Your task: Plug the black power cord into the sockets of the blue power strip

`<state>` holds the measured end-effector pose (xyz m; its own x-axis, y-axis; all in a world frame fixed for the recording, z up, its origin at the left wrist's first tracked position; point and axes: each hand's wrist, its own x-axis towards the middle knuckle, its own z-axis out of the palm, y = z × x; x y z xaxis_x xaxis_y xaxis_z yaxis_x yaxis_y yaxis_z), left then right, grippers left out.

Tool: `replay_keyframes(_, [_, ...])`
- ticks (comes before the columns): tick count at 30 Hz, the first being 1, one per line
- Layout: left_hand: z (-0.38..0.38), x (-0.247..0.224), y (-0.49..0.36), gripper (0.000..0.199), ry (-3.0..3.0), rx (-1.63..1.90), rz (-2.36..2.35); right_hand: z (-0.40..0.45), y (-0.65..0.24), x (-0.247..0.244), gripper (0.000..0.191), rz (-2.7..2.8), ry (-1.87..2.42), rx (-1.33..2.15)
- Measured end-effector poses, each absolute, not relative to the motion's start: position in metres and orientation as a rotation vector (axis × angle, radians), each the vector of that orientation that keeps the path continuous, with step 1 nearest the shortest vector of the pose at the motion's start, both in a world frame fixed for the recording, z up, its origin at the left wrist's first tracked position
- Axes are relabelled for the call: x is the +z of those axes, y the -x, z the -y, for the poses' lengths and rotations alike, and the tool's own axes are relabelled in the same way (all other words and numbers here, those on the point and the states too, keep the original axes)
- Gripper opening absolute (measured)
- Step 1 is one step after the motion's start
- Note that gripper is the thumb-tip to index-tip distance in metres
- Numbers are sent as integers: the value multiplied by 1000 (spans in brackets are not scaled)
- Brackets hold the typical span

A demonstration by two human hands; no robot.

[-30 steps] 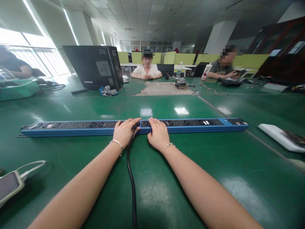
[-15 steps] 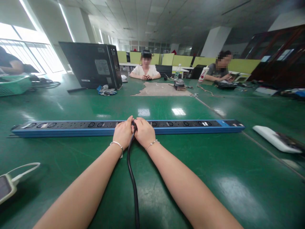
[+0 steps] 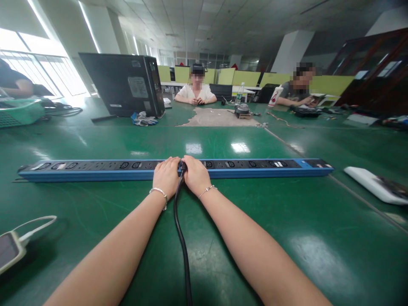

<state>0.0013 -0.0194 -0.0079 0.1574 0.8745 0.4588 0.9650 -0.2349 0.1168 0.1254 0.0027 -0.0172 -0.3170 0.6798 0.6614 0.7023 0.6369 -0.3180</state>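
Observation:
A long blue power strip (image 3: 95,174) with a black face full of sockets lies crosswise on the green table. Near its middle a black plug (image 3: 183,165) sits at the strip's face, its thick black cable (image 3: 181,238) running down toward me. My right hand (image 3: 196,175) is closed with its fingers around the plug from the right. On the other side, my left hand (image 3: 166,175) is wrapped over the strip, fingers together, its thumb side against the plug. Both hands hide the sockets beneath them, and how deep the plug sits cannot be seen.
A phone (image 3: 11,250) with a white cable lies at the left front. On the right is a white device (image 3: 371,182). Farther back are a black computer case (image 3: 123,87), gloves (image 3: 144,119), a green basket (image 3: 22,114) and a bottle (image 3: 239,94). Several people sit around the table.
My left fingers have flattened from beside the plug onto the strip. The right hand stays at the plug. The whole view has shifted slightly.

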Motion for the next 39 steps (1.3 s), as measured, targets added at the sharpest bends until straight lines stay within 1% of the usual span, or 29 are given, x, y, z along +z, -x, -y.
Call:
replay_keyframes(5, [21,-6,-2,37,2241,-653,1797,-1,-123,-9,34,2066,1062,1])
replay_keyframes(9, [19,-8,-2,43,2233,-695,1798,-2,-133,2,32,1893,1068,-12])
replay_keyframes(14, [14,-13,-1,55,2218,-701,1832,-7,-195,5,28,1748,1126,-13])
replay_keyframes(17, [13,-13,-1,56,2216,-694,1846,-9,-234,0,29,1724,1203,75])
replay_keyframes(20, [13,-13,-1,56,2217,-699,1845,-10,-250,-4,31,1759,1203,112])
replay_keyframes(23, [13,-13,-1,55,2219,-709,1840,-8,-248,-3,32,1809,1189,92])
replay_keyframes(31, [13,-13,-1,56,2233,-717,1840,-2,-232,5,32,1995,1159,-121])
replay_keyframes(39, [14,-13,-2,55,2223,-727,1831,6,-225,-11,32,1926,1259,-184])
